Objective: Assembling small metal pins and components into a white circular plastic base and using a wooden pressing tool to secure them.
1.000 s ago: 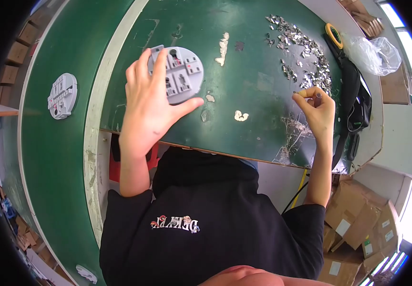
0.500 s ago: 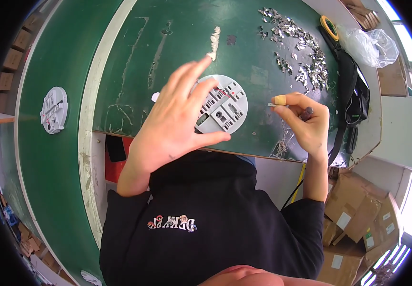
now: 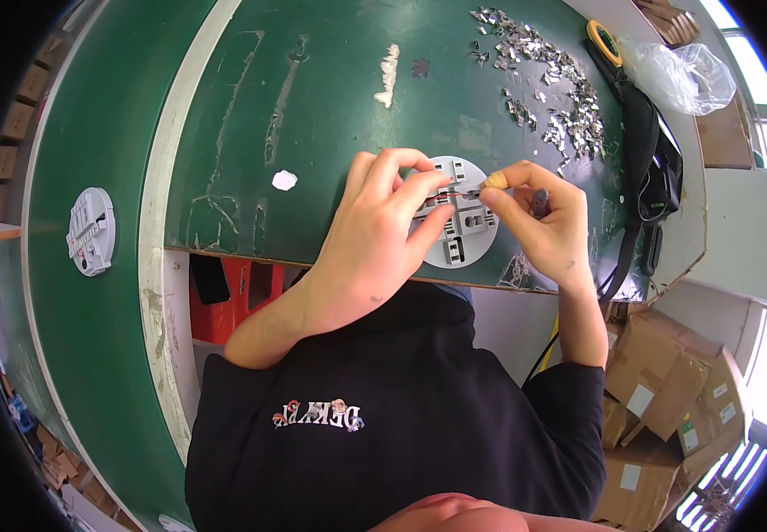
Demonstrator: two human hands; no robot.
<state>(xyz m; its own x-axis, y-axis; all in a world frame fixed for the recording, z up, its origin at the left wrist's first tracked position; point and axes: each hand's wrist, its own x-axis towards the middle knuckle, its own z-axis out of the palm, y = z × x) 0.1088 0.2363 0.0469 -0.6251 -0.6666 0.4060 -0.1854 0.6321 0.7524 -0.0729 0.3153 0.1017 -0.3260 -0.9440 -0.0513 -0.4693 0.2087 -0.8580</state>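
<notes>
A round grey plastic base (image 3: 483, 238) with slots and small raised blocks lies near the table's front edge. My left hand (image 3: 381, 222) is over its left part, fingers curled and closed about thin red and black wires (image 3: 442, 195). The hand hides much of that side. At the base's right edge my right hand (image 3: 538, 213) pinches a small metal clip (image 3: 483, 189) between thumb and forefinger, close to the wires. A yellowish wrap covers that forefinger's tip. A dark, rod-like handle (image 3: 540, 203) is tucked in the right hand's other fingers; its kind is unclear.
Loose metal clips (image 3: 570, 97) are strewn at the far right. Beside them are a yellow tape roll (image 3: 604, 43), a black bag (image 3: 654, 168) and clear plastic (image 3: 680, 78). Another grey base (image 3: 92, 230) sits on the left green surface. A white scrap (image 3: 285, 181) lies left of my hands.
The right hand has moved left to the base with the metal clip. My left hand has moved right and its spread fingers have curled in at the wires. The base has shifted right.
</notes>
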